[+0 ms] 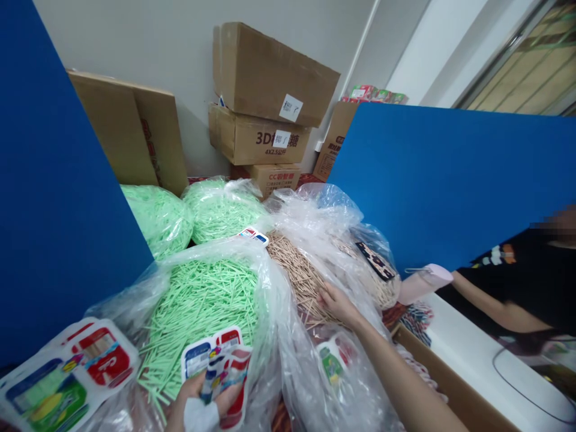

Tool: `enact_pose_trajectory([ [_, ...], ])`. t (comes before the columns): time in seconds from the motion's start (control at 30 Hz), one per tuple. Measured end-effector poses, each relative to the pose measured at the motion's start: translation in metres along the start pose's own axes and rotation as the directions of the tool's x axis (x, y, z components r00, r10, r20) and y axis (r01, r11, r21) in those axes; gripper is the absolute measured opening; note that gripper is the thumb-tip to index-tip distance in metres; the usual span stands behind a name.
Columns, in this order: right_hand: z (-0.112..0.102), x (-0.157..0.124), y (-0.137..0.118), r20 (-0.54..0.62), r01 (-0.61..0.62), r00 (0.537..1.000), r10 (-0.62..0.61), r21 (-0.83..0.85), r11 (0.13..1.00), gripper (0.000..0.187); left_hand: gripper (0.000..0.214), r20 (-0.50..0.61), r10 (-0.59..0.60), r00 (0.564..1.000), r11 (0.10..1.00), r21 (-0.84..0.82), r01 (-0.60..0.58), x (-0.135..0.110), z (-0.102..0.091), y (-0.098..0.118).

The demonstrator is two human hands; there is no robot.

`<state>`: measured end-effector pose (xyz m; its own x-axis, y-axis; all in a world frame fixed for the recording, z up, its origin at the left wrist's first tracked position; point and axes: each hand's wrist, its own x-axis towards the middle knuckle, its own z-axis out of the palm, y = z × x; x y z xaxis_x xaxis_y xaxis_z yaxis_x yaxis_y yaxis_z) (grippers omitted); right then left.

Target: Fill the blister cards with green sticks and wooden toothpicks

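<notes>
**Right hand [339, 305] at the tan sticks [299, 273]**

I look on from far away; the tan sticks lie right at the fingertips of the right hand and spread out to their left and beyond; the sticks are long and thin and point many ways, so I see no one line they all follow; the right fingers are bent, but I cannot tell if they pinch any sticks; the left hand [185, 399] is farther from the tan heap; its fingers grip some picture packs [234, 375]; the green sticks [202, 300] lie just beyond those fingers; loose packs [72, 372] lie to their left.
</notes>
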<state>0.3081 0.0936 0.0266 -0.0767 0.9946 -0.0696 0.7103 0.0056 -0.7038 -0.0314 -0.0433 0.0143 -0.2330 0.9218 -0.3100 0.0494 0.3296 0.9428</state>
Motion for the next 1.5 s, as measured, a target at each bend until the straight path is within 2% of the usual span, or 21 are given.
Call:
enact_pose_trajectory([
  [0.07, 0.005, -0.002, -0.002, -0.027, -0.025, 0.999, 0.028, 0.13, 0.991, 0.039, 0.021, -0.006, 0.035, 0.999, 0.999, -0.001, -0.035, 0.0, 0.0, 0.001],
  [0.2, 0.01, -0.008, -0.018, -0.073, -0.041, 0.995, 0.073, 0.367, 0.929, 0.048, 0.021, 0.099, 0.02, 0.995, 0.999, -0.029, -0.017, 0.001, 0.004, 0.011],
  [0.37, 0.007, -0.018, -0.055, -0.099, -0.023, 0.99, 0.098, 0.579, 0.815, 0.05, 0.027, 0.174, 0.091, 0.981, 0.994, -0.08, -0.078, 0.002, 0.026, 0.04],
  [0.43, 0.004, -0.026, -0.079, -0.121, 0.004, 0.987, 0.108, 0.684, 0.73, 0.047, 0.025, 0.266, 0.14, 0.954, 0.988, -0.104, -0.116, 0.003, 0.039, 0.055],
  [0.53, -0.002, -0.043, -0.122, -0.205, 0.135, 0.974, 0.097, 0.866, 0.482, 0.038, 0.02, 0.329, 0.273, 0.904, 0.962, -0.12, -0.247, 0.004, 0.058, 0.074],
  [0.57, -0.003, -0.049, -0.136, -0.253, 0.195, 0.964, 0.08, 0.879, 0.435, 0.035, 0.019, 0.332, 0.322, 0.887, 0.947, -0.097, -0.308, 0.004, 0.064, 0.078],
  [0.63, -0.004, -0.059, -0.158, -0.344, 0.301, 0.938, 0.041, 0.868, 0.395, 0.029, 0.025, 0.331, 0.411, 0.85, 0.902, -0.009, -0.432, 0.005, 0.073, 0.083],
  [0.7, -0.003, -0.065, -0.169, -0.416, 0.383, 0.909, -0.011, 0.827, 0.412, 0.025, 0.031, 0.332, 0.476, 0.814, 0.846, 0.082, -0.528, 0.007, 0.081, 0.085],
  [0.8, 0.001, -0.066, -0.169, -0.486, 0.455, 0.87, -0.079, 0.734, 0.503, 0.023, 0.035, 0.33, 0.54, 0.775, 0.784, 0.14, -0.605, 0.01, 0.09, 0.085],
  [0.97, 0.01, -0.064, -0.157, -0.523, 0.473, 0.841, -0.134, 0.593, 0.651, 0.021, 0.038, 0.333, 0.563, 0.756, 0.765, 0.138, -0.63, 0.009, 0.096, 0.086],
  [1.13, 0.018, -0.07, -0.147, -0.463, 0.381, 0.873, -0.153, 0.451, 0.807, 0.027, 0.036, 0.318, 0.587, 0.744, 0.751, 0.129, -0.648, 0.009, 0.101, 0.096],
  [1.23, 0.013, -0.073, -0.139, -0.387, 0.354, 0.896, -0.217, 0.328, 0.876, 0.035, 0.033, 0.322, 0.627, 0.71, 0.713, 0.129, -0.689, 0.012, 0.103, 0.1],
  [1.37, -0.006, -0.075, -0.131, -0.315, 0.375, 0.901, -0.298, 0.221, 0.9, 0.046, 0.029, 0.357, 0.663, 0.657, 0.668, 0.114, -0.736, 0.018, 0.105, 0.101],
  [1.5, -0.022, -0.07, -0.127, -0.342, 0.347, 0.906, -0.247, 0.271, 0.898, 0.049, 0.028, 0.374, 0.657, 0.654, 0.665, 0.121, -0.737, 0.024, 0.111, 0.103],
])
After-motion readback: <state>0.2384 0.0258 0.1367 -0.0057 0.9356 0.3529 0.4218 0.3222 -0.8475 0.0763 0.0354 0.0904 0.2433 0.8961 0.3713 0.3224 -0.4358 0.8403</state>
